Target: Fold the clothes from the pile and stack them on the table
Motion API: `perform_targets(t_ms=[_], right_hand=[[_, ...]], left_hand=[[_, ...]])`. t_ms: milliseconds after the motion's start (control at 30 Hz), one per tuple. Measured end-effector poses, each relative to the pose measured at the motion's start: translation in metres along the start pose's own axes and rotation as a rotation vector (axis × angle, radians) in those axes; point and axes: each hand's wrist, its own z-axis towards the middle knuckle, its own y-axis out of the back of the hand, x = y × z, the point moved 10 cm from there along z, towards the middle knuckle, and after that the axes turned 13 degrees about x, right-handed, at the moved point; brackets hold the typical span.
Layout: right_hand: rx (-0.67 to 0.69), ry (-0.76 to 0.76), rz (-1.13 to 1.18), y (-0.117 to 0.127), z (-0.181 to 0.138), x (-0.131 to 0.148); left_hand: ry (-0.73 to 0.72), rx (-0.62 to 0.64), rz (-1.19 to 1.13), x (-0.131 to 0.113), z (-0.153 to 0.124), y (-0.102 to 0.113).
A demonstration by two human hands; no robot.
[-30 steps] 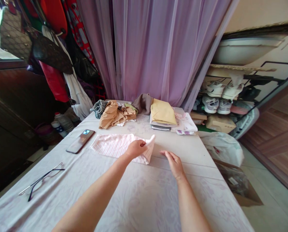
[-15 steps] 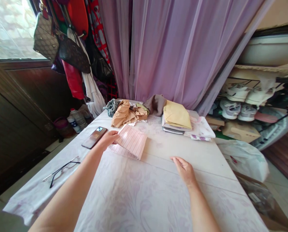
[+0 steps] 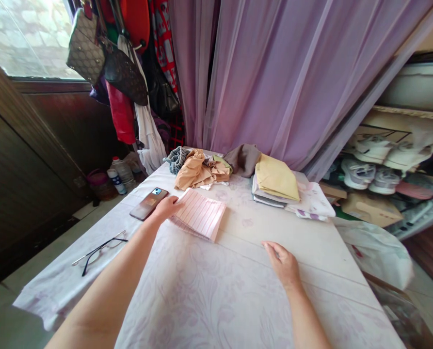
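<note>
One cloth-covered table (image 3: pixel 238 300) carries one loose heap of clothes (image 3: pixel 200 169), one folded stack (image 3: pixel 278 186) and one folded striped cloth (image 3: pixel 201 220). The left hand (image 3: pixel 167 207) lies on its left edge (pinching or pressing, I cannot tell). The right hand (image 3: pixel 283 264) rests flat and open, well apart. Just beside the left hand is one phone (image 3: pixel 149 203), with one pair of glasses (image 3: pixel 100 248) nearer.

Both forearms are bare, uncovered as far up as the view reaches (the left hand (image 3: pixel 167 207) and right hand (image 3: pixel 283 264) likewise) - plain, unadorned.
</note>
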Motion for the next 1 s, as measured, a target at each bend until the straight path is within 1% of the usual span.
perform_targets(t_ms=[167,267,333,433,567,633,733,800,867,933,1000], right_hand=[[-0.018,0.017,-0.029,0.002,-0.001,0.001],[-0.036,0.01,-0.05,0.002,0.0,0.001],[-0.036,-0.003,-0.067,-0.003,0.001,0.005],[0.02,-0.002,-0.068,-0.025,0.007,0.022],[0.147,-0.03,-0.045,-0.073,0.027,0.057],[0.192,-0.062,-0.028,-0.096,0.043,0.075],[0.26,-0.158,-0.023,-0.123,0.065,0.094],[0.308,-0.202,-0.05,-0.135,0.076,0.105],[0.354,-0.245,-0.081,-0.141,0.081,0.113],[0.399,-0.284,-0.078,-0.142,0.081,0.117],[0.428,-0.305,-0.048,-0.138,0.078,0.119]], left_hand=[[0.048,-0.031,0.146,0.019,-0.002,0.017],[0.086,-0.036,0.194,0.032,-0.003,0.02],[0.113,-0.041,0.211,0.039,-0.002,0.019],[0.134,-0.031,0.226,0.045,0.004,0.015],[0.126,0.028,0.233,0.046,0.015,0.01],[0.127,0.047,0.225,0.045,0.018,0.01],[0.133,0.048,0.201,0.043,0.021,0.01],[0.14,0.047,0.183,0.041,0.022,0.009],[0.15,0.047,0.162,0.04,0.021,0.008],[0.155,0.053,0.131,0.038,0.018,0.005],[0.132,0.068,0.083,0.032,0.013,0.0]])
